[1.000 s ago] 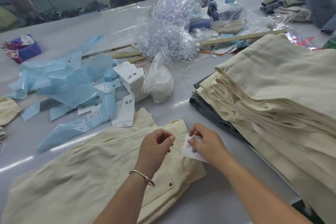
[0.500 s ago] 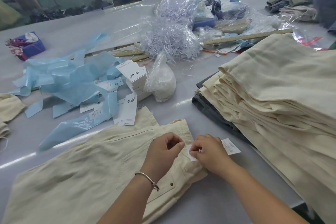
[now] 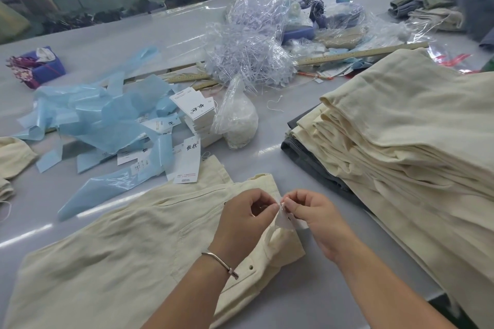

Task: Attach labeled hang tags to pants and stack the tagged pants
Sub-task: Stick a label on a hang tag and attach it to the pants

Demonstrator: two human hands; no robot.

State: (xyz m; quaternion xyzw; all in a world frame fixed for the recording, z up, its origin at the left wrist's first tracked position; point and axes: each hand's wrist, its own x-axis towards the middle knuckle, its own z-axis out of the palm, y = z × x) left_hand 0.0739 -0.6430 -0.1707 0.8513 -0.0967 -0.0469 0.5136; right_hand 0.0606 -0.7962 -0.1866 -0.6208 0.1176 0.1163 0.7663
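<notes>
Cream pants spread flat on the near grey bench. Left hand and right hand meeting fingertip to fingertip over the waistband, both pinching the white hang tag. Silver bangle on left wrist. Stack of cream pants at right. Loose tags and blue plastic strips far left.

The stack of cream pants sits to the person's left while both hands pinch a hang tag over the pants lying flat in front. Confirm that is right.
Not quite. The head view shows the stack of cream pants on the person's right, not the left. The rest holds: the left hand and the right hand both pinch the hang tag over the pants lying flat in front.
</notes>
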